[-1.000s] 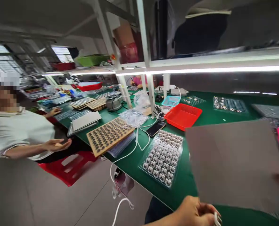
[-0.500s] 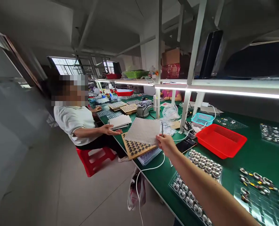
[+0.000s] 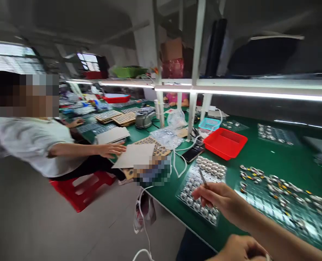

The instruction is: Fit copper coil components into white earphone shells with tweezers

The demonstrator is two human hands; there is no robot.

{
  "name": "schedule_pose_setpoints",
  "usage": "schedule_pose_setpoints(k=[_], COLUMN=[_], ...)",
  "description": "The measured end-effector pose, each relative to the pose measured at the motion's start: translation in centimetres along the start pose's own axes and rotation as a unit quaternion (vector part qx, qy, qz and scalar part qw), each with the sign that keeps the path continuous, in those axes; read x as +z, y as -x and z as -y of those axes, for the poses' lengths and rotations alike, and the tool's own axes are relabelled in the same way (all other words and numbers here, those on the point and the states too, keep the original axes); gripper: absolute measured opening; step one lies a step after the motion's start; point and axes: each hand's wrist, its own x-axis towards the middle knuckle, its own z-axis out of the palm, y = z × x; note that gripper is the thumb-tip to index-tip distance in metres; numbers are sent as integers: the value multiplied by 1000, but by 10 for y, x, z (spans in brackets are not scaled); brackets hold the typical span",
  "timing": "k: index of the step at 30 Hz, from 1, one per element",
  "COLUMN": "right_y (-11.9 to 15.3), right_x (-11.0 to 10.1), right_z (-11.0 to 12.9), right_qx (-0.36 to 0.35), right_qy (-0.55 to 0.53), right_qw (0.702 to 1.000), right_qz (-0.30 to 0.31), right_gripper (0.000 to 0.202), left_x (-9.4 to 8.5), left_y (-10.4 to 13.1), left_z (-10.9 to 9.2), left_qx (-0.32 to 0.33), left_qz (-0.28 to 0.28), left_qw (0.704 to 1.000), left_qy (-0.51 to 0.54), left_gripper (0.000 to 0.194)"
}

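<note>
My right hand (image 3: 215,195) is closed around slim metal tweezers (image 3: 202,177), above a clear plastic tray (image 3: 189,181) filled with rows of small silvery round parts. At the bottom edge my left hand (image 3: 238,250) has its fingers curled; a pale bit shows at the fingertips, too cut off to make out. A grey-white card sheet (image 3: 139,154) lies over a board (image 3: 161,146) of small round pieces. The co-worker's hand (image 3: 112,149) reaches the sheet's left edge.
A red plastic basket (image 3: 226,141) and a dark phone (image 3: 193,153) lie beyond the tray. Ring-shaped parts (image 3: 277,186) spread to the right. A white cable (image 3: 178,170) loops across the table edge. Shelf posts (image 3: 195,72) rise behind; a co-worker sits on a red stool (image 3: 82,188).
My right hand has let go of the card sheet and drawn back, keeping the tweezers. The sheet now lies lower, at the co-worker's hand. My left hand has entered; the view has turned right.
</note>
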Motion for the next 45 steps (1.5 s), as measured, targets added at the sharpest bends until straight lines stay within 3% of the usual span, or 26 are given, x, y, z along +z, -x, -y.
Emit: schedule_pose_setpoints(k=[2,6,9,12,16,19,26,30,34,37,45], right_y=[56,156,213,241,238,227,210,205,202,200,197], right_x=[-30,-73,-74,-54,-30,-33,-52,-57,-58,-56,-56], right_z=[-5,-37,-76,-113,-137,-137,-134,-140,-152,-155,-143], right_qx=[-18,-56,-64,-52,-3,35,97,86,54,42,70], right_qy=[26,-4,-68,-122,-148,-138,-221,-247,-355,-386,-285], right_qw=[999,981,952,928,913,919,925,930,906,891,908], right_qz=[-25,-188,-291,-347,-379,-367,-294,-259,-225,-235,-301], right_gripper=[41,38,37,36,29,25,29,29,27,27,29], left_x=[3,-1,-1,13,39,49,39,33,29,29,39], left_y=[-4,-13,-17,-17,-18,-22,-25,-25,-29,-31,-31], left_z=[7,15,13,5,-2,0,5,2,2,4,5], left_qx=[-8,-50,-96,-132,-172,-171,-101,-99,-116,-115,-83], left_qz=[-29,-43,-34,-28,-15,-11,-13,-11,2,0,-54], left_qw=[999,995,990,985,977,981,994,993,992,992,991], left_qy=[18,69,95,110,125,95,-35,-64,-45,-42,-88], left_gripper=[34,42,43,38,31,27,18,15,14,14,11])
